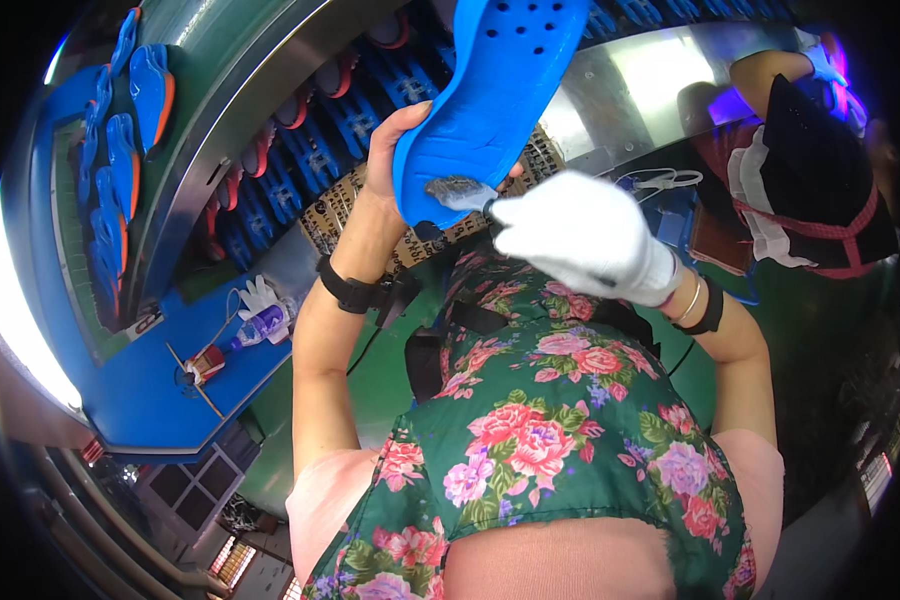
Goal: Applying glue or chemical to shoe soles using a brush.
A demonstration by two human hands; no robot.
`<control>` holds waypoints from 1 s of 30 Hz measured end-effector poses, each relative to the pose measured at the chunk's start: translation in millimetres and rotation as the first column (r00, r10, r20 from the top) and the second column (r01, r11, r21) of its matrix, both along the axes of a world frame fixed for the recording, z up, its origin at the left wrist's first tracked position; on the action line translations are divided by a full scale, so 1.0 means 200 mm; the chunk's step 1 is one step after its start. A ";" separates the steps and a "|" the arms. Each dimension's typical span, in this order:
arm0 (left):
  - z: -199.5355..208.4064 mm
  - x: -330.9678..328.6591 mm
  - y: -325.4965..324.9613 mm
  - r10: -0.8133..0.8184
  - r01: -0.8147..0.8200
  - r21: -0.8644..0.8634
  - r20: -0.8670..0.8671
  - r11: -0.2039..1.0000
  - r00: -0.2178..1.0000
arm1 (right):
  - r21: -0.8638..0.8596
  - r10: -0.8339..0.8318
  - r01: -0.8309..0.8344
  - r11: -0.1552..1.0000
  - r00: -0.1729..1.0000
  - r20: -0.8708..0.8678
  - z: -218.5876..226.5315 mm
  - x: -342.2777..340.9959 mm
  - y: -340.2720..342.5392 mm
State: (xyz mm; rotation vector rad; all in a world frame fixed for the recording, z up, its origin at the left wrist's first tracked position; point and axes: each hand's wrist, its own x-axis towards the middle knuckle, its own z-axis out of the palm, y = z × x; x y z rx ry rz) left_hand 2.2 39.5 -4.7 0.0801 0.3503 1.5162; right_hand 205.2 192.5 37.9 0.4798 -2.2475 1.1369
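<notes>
Purple bottle [267, 323] beside white glove [258, 296], blue table [155, 405], green floor [278, 455], co-worker [815, 165]

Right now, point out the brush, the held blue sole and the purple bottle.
Brush [460, 187], head view: bristles.
Held blue sole [492, 112], head view: broad middle.
Purple bottle [267, 323], head view: side of its body.

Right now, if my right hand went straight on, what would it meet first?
Probably the blue sole, with the brush in your gloved right hand leading; depth between them is unclear.

black lettering [543, 150] on brown sheet [332, 218]
</notes>
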 end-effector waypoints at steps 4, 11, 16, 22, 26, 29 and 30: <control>0.01 -0.02 0.02 -0.018 0.015 -0.062 -0.051 0.998 0.999 | 0.044 0.122 -0.123 0.991 0.992 0.028 -0.05 0.08 -0.03; 0.05 -0.02 0.05 -0.065 0.057 -0.073 -0.123 0.996 0.990 | 0.021 0.075 -0.075 0.997 0.997 0.036 -0.03 0.03 0.06; -0.01 -0.03 0.06 -0.046 0.048 0.030 -0.067 0.998 0.997 | -0.323 0.185 -0.138 0.936 0.976 0.118 -0.02 0.01 0.03; -0.07 -0.03 0.08 0.092 -0.092 0.112 0.007 0.989 0.996 | -0.508 0.200 -0.004 0.862 0.921 0.333 -0.01 -0.01 -0.03; 0.01 0.07 0.09 0.278 -0.273 -0.175 0.002 0.946 0.961 | -0.528 0.026 0.169 0.833 0.940 0.341 0.01 -0.06 0.10; -0.08 0.10 0.04 0.231 -0.232 -0.108 -0.021 0.967 0.973 | -0.352 -0.037 0.136 0.926 0.960 0.276 0.02 -0.19 0.29; -0.09 0.12 0.05 0.231 -0.228 -0.103 0.023 0.968 0.973 | -0.276 -0.121 0.172 0.946 0.974 0.191 0.02 -0.24 0.37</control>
